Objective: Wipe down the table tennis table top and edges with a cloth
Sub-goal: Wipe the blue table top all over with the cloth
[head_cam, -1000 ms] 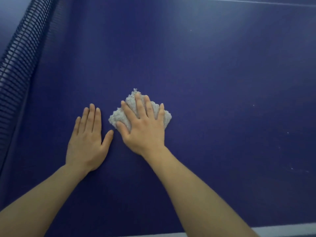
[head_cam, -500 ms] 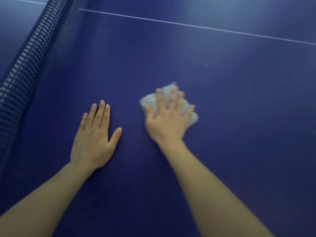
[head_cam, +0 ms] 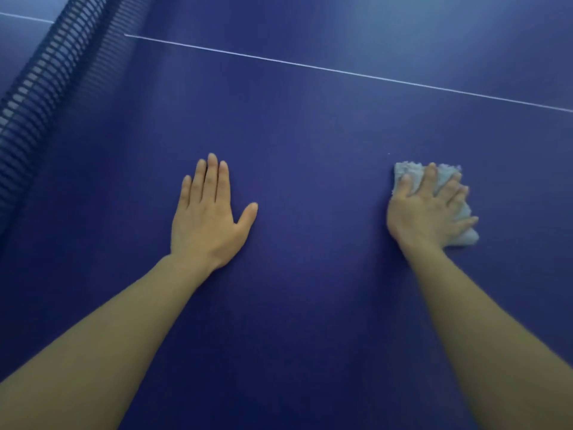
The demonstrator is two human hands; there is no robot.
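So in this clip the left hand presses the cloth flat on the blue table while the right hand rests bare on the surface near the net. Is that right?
Not quite: the hands are swapped. The head view shows the right hand pressing the cloth flat on the blue table, while the left hand rests bare on the surface, on the side nearer the net.

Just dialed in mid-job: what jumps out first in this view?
The pale cloth stands out against the dark blue table top, pressed flat under the right hand at mid-right. The left hand rests flat on the bare surface near centre. A black net runs along the upper left, and a thin white line crosses behind.
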